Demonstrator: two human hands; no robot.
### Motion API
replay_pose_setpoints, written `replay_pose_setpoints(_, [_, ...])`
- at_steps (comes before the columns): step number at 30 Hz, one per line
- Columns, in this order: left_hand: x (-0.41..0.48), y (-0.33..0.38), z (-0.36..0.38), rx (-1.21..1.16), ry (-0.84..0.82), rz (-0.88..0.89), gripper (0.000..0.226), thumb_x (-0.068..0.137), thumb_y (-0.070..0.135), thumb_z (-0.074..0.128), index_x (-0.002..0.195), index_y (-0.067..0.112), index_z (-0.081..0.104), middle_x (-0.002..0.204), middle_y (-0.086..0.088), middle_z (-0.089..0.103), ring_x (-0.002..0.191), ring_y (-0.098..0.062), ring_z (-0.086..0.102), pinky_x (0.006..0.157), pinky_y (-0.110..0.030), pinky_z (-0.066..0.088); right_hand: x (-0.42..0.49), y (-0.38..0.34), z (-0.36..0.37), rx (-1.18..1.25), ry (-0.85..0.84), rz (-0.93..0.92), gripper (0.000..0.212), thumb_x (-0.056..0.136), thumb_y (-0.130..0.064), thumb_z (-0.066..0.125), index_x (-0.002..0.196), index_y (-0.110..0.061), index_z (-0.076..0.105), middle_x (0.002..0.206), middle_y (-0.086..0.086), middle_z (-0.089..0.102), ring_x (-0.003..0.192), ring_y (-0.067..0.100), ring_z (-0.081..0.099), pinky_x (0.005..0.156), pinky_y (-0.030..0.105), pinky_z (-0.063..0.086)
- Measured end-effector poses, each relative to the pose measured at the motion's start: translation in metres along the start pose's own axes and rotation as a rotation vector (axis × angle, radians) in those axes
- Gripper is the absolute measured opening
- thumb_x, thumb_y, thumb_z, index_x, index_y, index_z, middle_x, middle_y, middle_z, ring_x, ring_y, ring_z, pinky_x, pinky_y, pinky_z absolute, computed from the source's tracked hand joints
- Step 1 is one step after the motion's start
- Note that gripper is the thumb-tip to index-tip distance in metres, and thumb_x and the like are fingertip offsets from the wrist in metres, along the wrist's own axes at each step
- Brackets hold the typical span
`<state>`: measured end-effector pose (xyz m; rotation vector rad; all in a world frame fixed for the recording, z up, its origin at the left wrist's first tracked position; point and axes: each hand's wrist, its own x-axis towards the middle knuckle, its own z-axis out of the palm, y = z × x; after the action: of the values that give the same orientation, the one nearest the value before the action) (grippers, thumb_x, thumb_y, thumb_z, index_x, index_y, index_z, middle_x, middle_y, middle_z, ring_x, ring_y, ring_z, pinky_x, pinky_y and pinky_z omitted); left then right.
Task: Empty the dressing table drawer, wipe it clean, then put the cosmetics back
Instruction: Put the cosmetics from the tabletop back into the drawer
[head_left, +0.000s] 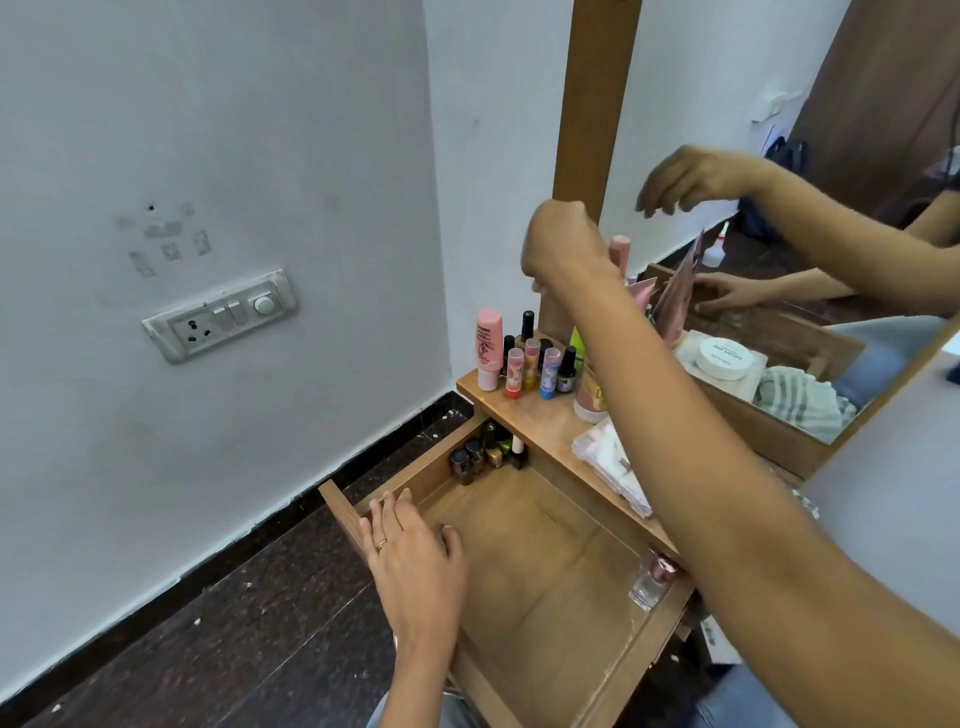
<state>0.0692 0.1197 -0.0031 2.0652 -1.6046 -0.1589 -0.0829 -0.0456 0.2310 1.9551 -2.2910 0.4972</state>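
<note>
Cosmetics left in the drawer (540, 551) were few: a cluster of nail polish bottles (475, 457) packed into its 11 o'clock corner, and a clear glass bottle (652, 577) with a pink cap against the wall at 3 o'clock. Our left hand (415, 551) rested relaxed on the rim at 9 o'clock, fingers laid over the wood, pinching nothing. Our right hand (563, 244) hung over the table top (524, 415) at 1 o'clock with its back to us. The mirror (675, 78) showed its fingers loosely curled and empty, just in front of a pink tube (621, 247). We judged the emptying nearly done. The pieces in the drawer looked light, hard and slick — small glass that would chip, or topple its neighbours, if nudged. We thought it best to pinch each polish bottle by its cap or shoulders, one or two at a time, and to take the clear bottle round its body — not by the cap, which might be loose.
</note>
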Motion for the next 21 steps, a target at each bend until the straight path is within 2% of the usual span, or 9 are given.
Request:
replay_pose_setpoints(2, [0.000,0.000,0.000,-0.003,-0.001,0.001,0.057,0.082,0.023,0.065,0.132,0.002,0.047,0.138,-0.014,0.050,0.139,-0.027,0.033,0.119,-0.040,0.011,0.011,-0.004,0.004,-0.015,-0.171,-0.060,0.009,0.086,0.005,0.054,0.086,-0.003,0.059,0.092,0.013,0.068,0.074,0.023,0.070,0.065,0.030,0.056])
replay_pose_setpoints(4, [0.001,-0.001,0.000,-0.008,0.000,0.003,0.057,0.082,0.023,0.065,0.132,0.002,0.048,0.138,-0.014,0.050,0.138,-0.028,0.034,0.118,-0.040,0.011,0.015,-0.008,0.013,-0.022,-0.302,-0.120,0.012,0.084,0.004,0.059,0.077,-0.005,0.055,0.080,0.011,0.069,0.059,0.016,0.068,0.064,0.030,0.058])
replay_pose_setpoints(6, [0.001,0.000,0.000,-0.010,0.004,0.006,0.056,0.082,0.022,0.065,0.131,0.001,0.048,0.137,-0.014,0.051,0.138,-0.028,0.035,0.118,-0.040,0.011,0.016,-0.008,0.026,-0.038,-0.372,-0.153,0.013,0.082,0.001,0.065,0.077,-0.007,0.055,0.079,0.009,0.069,0.064,0.016,0.070,0.070,0.031,0.059])
replay_pose_setpoints(9, [0.001,-0.001,0.000,-0.010,0.007,0.011,0.056,0.081,0.022,0.066,0.131,0.001,0.049,0.136,-0.015,0.051,0.137,-0.029,0.035,0.118,-0.041,0.012,0.017,-0.006,0.045,-0.055,-0.409,-0.154,0.018,0.080,-0.002,0.070,0.075,-0.008,0.053,0.085,0.007,0.067,0.076,0.018,0.071,0.073,0.030,0.058])
replay_pose_setpoints(13, [0.001,-0.002,0.001,-0.012,0.009,0.008,0.056,0.082,0.022,0.065,0.132,0.003,0.048,0.137,-0.013,0.051,0.138,-0.027,0.034,0.118,-0.039,0.009,0.018,-0.005,0.060,-0.081,-0.428,-0.159,0.021,0.079,-0.007,0.074,0.087,-0.009,0.055,0.090,0.007,0.061,0.084,0.023,0.068,0.075,0.030,0.057])
replay_pose_setpoints(16, [0.001,-0.001,0.002,-0.013,0.012,0.012,0.055,0.082,0.022,0.065,0.131,0.003,0.049,0.138,-0.013,0.051,0.138,-0.027,0.034,0.118,-0.038,0.007,0.019,-0.004,0.064,-0.095,-0.443,-0.158,0.022,0.078,-0.007,0.075,0.086,-0.010,0.054,0.086,0.007,0.059,0.084,0.023,0.066,0.074,0.030,0.055])
replay_pose_setpoints(19, [0.001,-0.001,0.002,-0.014,0.014,0.014,0.054,0.082,0.022,0.066,0.130,0.003,0.050,0.137,-0.013,0.052,0.138,-0.027,0.035,0.117,-0.038,0.006,0.018,-0.005,0.068,-0.109,-0.458,-0.152,0.023,0.077,-0.004,0.073,0.073,-0.008,0.051,0.074,0.004,0.055,0.077,0.023,0.062,0.070,0.029,0.053])
replay_pose_setpoints(21, [0.001,-0.001,0.002,-0.015,0.012,0.013,0.053,0.083,0.022,0.065,0.130,0.003,0.050,0.136,-0.013,0.052,0.138,-0.027,0.035,0.117,-0.038,0.006,0.018,-0.006,0.070,-0.106,-0.469,-0.148,0.021,0.076,-0.005,0.074,0.075,-0.009,0.053,0.071,0.004,0.053,0.076,0.023,0.063,0.073,0.031,0.055])
